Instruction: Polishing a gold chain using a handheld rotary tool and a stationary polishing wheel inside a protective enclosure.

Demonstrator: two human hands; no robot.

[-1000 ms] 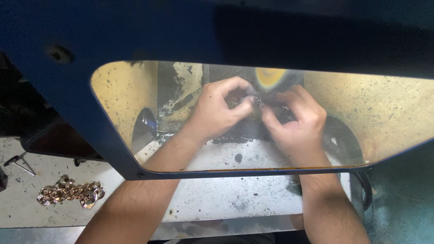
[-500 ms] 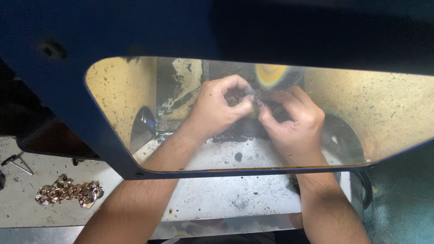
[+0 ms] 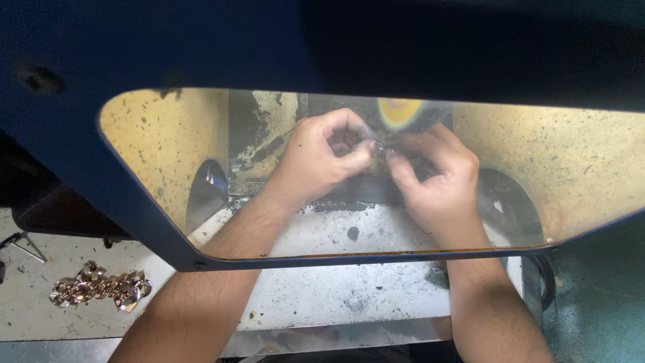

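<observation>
Hands at the polishing wheel, small metal piece pinched between them

Fingertips of both hands meet on a small metal piece (image 3: 378, 149), held just below the yellow buffing wheel (image 3: 398, 111) and seen through the speckled, yellow-tinted guard window (image 3: 161, 144). The left hand (image 3: 321, 158) has its grip clenched on the piece with thumb and forefinger; the right hand (image 3: 437, 178) pinches it from the other side, fingers curled. What the piece is exactly is too small to tell.

As a judgement, the work goes best with the piece presented lightly to the lower face of the wheel, fingertips kept behind its edge and both wrists steady.

Room is tight: the blue machine hood (image 3: 322, 47) hangs over the wheel, and dark round openings sit to either side of it. Forearms pass under the hood's lower rim, over the stained bench (image 3: 349, 296). Well away from the wheel, at the near left of the bench, lies a gold chain bracelet (image 3: 101, 288).
</observation>
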